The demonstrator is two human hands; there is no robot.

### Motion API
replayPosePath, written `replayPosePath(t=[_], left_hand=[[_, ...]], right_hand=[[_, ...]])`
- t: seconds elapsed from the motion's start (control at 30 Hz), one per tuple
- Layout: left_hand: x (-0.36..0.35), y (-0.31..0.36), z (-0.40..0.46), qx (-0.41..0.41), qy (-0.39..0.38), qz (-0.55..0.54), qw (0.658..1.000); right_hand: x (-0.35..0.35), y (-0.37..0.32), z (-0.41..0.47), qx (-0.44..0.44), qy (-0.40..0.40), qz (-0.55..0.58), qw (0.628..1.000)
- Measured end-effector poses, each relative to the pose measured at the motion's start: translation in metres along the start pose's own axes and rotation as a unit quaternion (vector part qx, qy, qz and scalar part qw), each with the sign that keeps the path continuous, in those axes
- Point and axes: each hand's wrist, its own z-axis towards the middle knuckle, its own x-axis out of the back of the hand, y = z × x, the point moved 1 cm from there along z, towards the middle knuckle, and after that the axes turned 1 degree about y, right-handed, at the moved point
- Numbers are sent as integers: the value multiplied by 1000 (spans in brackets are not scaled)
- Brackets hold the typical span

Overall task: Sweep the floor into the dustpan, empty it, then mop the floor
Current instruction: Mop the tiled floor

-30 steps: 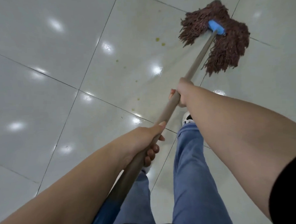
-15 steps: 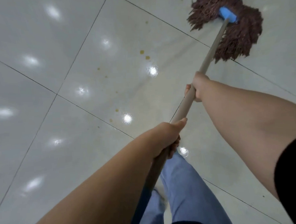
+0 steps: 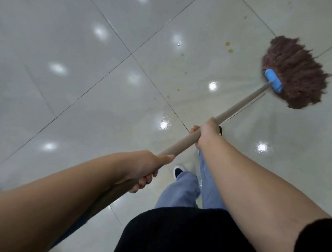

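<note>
**Mopping in progress, stains next**

We are gripping the mop handle (image 3: 241,104) with 2 hands. Our right hand (image 3: 206,133) is wrapping around the handle about midway along its length, knuckles up, with the forearm reaching forward from the lower right. Our left hand (image 3: 144,169) is closing around the handle nearer the top end, thumb lying along the shaft and fingers curling underneath, with that forearm coming in low from the left. The handle is slanting from our left hip up toward the right.

At the far end, the blue clamp (image 3: 273,80) is holding the brown string mop head (image 3: 298,72), which is lying fanned out on the tiled floor (image 3: 84,72) at the upper right. Its edges are looking blurred, so we are judging it to be mid-stroke.

No broom or dustpan is showing, so we are taking this to be the mopping step. Several small yellowish spots (image 3: 227,43) are sitting on the tile just left of the mop head, with more scattered toward the middle of the floor. The next move, as we are judging it, is calling for dragging the head leftward over those spots while pressing down through the right hand.
</note>
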Motion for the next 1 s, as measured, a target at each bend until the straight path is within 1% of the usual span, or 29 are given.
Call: replayPosePath(t=[0.1, 0.17, 0.33, 0.43, 0.5, 0.53, 0.6, 0.73, 0.8, 0.93, 1.0], left_hand=[[10, -47, -11, 22, 11, 9, 1000], [15, -58, -12, 21, 22, 24, 999], [21, -44, -1, 12, 31, 60, 998], [27, -15, 6, 32, 28, 86, 995], [33, 18, 8, 35, 31, 102, 994], [34, 46, 10, 33, 32, 109, 993], [38, 79, 5, 33, 47, 106, 993], [20, 192, 2, 28, 48, 109, 992], [6, 249, 2, 26, 47, 104, 993], [-25, 361, 5, -6, 48, 124, 991], [-40, 413, 8, -26, 52, 114, 992]], right_hand=[[-8, 48, -19, -26, -24, -6, 999], [-12, 60, -22, -34, -27, -12, 999], [-16, 49, -10, -47, -7, -15, 999], [-22, 23, 0, -46, 4, 21, 999], [-25, -7, 7, -41, 4, 42, 998], [-24, -33, 12, -36, -4, 51, 998], [-26, -63, 16, -33, -10, 59, 998], [-9, -178, 35, -36, -8, 46, 998], [4, -238, 48, -37, 6, 38, 999], [31, -354, 72, -25, 30, -8, 999], [45, -410, 85, -14, 35, -20, 999]])
